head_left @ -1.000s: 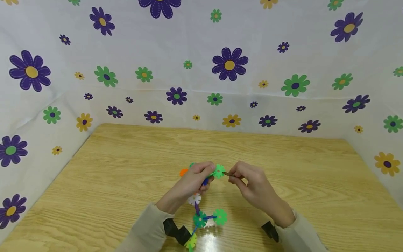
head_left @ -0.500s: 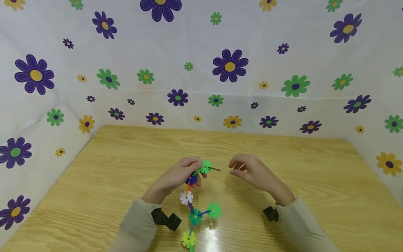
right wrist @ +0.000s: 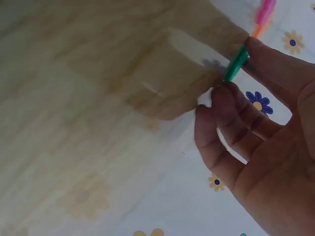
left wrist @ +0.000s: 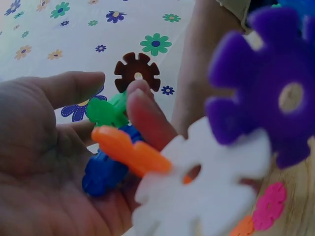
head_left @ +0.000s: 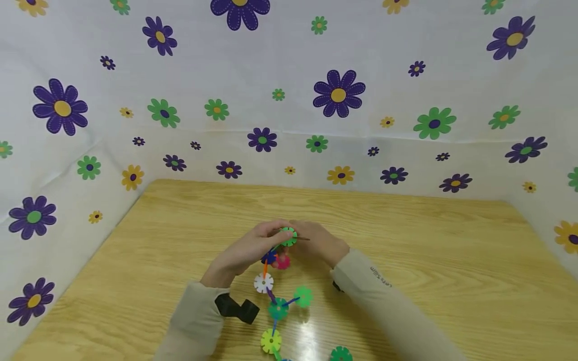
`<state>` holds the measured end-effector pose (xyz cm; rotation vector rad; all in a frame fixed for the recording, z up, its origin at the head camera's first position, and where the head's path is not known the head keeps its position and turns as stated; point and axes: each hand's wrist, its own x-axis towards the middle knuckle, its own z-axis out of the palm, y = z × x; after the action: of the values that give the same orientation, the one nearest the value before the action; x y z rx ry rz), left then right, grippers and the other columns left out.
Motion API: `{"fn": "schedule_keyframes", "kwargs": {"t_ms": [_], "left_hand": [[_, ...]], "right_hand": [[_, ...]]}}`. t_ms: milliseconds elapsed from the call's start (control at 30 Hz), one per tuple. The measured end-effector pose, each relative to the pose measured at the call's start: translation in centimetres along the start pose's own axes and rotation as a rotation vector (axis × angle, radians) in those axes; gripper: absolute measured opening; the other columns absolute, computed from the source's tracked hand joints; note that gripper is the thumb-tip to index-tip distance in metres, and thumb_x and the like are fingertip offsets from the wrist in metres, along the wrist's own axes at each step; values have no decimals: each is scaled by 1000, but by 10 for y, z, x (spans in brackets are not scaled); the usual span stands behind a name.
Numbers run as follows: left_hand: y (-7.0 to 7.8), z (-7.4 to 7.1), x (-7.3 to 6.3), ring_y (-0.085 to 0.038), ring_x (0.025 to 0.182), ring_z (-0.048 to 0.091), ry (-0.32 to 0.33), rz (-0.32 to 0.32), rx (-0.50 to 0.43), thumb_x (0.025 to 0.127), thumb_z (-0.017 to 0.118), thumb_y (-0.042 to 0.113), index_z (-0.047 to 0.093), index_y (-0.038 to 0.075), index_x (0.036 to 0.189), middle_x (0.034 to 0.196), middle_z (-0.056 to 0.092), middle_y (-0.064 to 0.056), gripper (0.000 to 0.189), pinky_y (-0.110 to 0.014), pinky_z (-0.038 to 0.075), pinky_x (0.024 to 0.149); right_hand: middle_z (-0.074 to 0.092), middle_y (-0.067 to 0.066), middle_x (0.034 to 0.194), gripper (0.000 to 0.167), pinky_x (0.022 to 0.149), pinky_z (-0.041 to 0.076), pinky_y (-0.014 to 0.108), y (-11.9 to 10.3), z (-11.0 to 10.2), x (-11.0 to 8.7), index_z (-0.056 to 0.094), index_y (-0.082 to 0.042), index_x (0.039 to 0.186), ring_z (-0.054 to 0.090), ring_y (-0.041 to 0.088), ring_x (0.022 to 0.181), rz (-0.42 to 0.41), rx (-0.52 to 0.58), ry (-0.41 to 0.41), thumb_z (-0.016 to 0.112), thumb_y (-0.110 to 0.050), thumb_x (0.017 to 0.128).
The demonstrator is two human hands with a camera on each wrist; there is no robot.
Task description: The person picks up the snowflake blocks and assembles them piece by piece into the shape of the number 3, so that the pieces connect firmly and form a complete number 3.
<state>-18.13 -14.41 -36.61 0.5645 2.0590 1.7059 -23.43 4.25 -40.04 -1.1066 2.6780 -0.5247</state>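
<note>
A chain of interlocking notched plastic discs hangs from my left hand [head_left: 246, 250], which pinches a bright green disc [head_left: 291, 233]. Slotted into that is a brown disc [left wrist: 137, 65], seen edge-on in the head view. Blue [left wrist: 101, 174], orange [left wrist: 133, 150], white [head_left: 264, 283] and purple [left wrist: 256, 88] discs follow along the chain. My right hand [head_left: 318, 243] reaches behind the left fingers. Its thumb and fingertips pinch a dark green disc [right wrist: 236, 64], with an orange disc [right wrist: 261, 28] and pink disc [right wrist: 266, 11] beyond it. The head view hides the right fingertips.
Toward me, the chain continues with teal [head_left: 278, 309], light green [head_left: 303, 297] and yellow-green [head_left: 271, 341] discs. Another green disc [head_left: 341, 354] shows at the bottom edge. Flower-printed cloth [head_left: 289, 55] surrounds the wooden table [head_left: 189, 210] at the back and sides.
My right hand let go of the brown disc, then moved left behind my left hand and took the dark green disc. The left hand shifted slightly left; the pink disc came into view.
</note>
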Motion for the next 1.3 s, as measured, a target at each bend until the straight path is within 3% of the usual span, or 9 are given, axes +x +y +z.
{"fn": "schedule_keyframes", "kwargs": {"t_ms": [67, 167, 267, 367, 600, 867, 1067, 1200, 1300], "left_hand": [[0, 3, 2, -19, 82, 54, 1, 6, 2, 110, 47, 18, 60, -4, 117, 99, 55, -13, 27, -31, 48, 77], [0, 7, 5, -17, 76, 55, -3, -8, -26, 109, 49, 16, 61, -4, 116, 94, 55, -10, 24, -27, 48, 69], [-4, 10, 5, -15, 67, 58, -2, -33, -61, 109, 49, 14, 61, -3, 119, 90, 57, -8, 23, -24, 47, 59], [-6, 15, 7, -14, 63, 59, 5, -46, -73, 109, 49, 15, 62, -1, 117, 90, 62, -7, 23, -24, 46, 54], [-8, 25, 11, -16, 62, 57, 16, -13, -88, 111, 42, 16, 58, -1, 113, 88, 69, -4, 23, -22, 46, 51], [-8, 34, 13, -13, 57, 51, 23, 33, -76, 112, 38, 14, 54, -2, 114, 84, 64, -3, 23, -23, 41, 49], [-8, 37, 13, -10, 54, 49, 19, 51, -86, 112, 36, 13, 51, -5, 115, 83, 62, -3, 23, -23, 39, 48], [-9, 39, 15, -10, 53, 47, 19, 54, -89, 112, 36, 13, 50, -5, 114, 82, 61, -3, 23, -23, 38, 48], [-8, 41, 14, -10, 52, 45, 27, 33, -99, 112, 36, 13, 49, -5, 114, 82, 61, -3, 22, -23, 37, 48]], "right_hand": [[65, 8, 113, 22, 90, 52, 38, 1, -1, -2, 66, -7, 117, 63, 26, 103, 20, 33, 8, 70, -17, 98], [59, 1, 94, 9, 75, 47, 29, 9, -3, -6, 66, -11, 100, 55, 16, 84, -60, 18, 35, 72, -7, 95], [55, -3, 79, 15, 66, 41, 25, 17, -7, -13, 64, -11, 88, 46, 10, 71, -137, 0, 76, 71, 2, 92], [58, -4, 73, 20, 62, 43, 25, 22, -13, -29, 63, -9, 81, 48, 7, 65, -111, 86, 144, 70, 8, 90], [66, 10, 81, 13, 60, 57, 32, 17, -26, -82, 66, 8, 106, 63, 16, 61, 65, 551, 330, 64, 10, 94], [67, 19, 85, 7, 65, 60, 33, 3, -27, -110, 59, 6, 96, 69, 17, 66, 110, 932, 498, 62, 13, 95], [67, 14, 84, 11, 69, 61, 38, -2, -24, -108, 54, 14, 106, 72, 19, 69, 119, 1094, 489, 58, 11, 96], [65, 13, 83, 26, 69, 61, 37, -3, -21, -107, 52, 20, 119, 72, 18, 70, 151, 1113, 477, 59, 10, 96], [66, 13, 86, 25, 69, 61, 36, -6, -20, -107, 54, 22, 118, 72, 17, 70, 158, 1113, 481, 59, 11, 96]]}}
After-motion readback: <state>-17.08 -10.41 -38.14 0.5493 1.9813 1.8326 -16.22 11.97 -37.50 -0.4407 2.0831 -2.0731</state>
